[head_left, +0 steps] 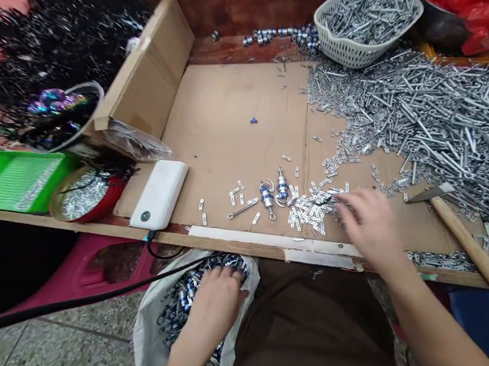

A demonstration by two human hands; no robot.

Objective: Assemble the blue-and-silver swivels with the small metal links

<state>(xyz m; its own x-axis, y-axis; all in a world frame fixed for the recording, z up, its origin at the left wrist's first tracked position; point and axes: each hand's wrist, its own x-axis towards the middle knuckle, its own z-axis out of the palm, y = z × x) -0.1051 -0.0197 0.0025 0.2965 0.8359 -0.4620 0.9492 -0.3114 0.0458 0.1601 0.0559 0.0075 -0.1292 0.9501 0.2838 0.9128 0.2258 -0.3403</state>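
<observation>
My right hand (371, 221) is at the right edge of a loose pile of small flat metal plates with holes (308, 214) on the cardboard. Its thumb and forefinger are apart, with the forefinger's tip close to a small dark piece (324, 201) among the plates. Inside the mouth of a white sack (149, 331), my left hand (218, 296) rests on blue-and-silver metal fittings (187, 294); its fingertips are bent down and hidden. Two such fittings, one on the left (266, 198) and one on the right (281, 185), lie by the plates, beside a thin eye pin (242, 209).
A heap of metal pins (418, 108) covers the table's right side, below a white basket (353, 54) of pins. A wooden-handled hammer (481, 261) lies at right. Leftward are a white power bank (161, 193), red bowl (96, 210), green tray (41, 199) and cardboard box (146, 70).
</observation>
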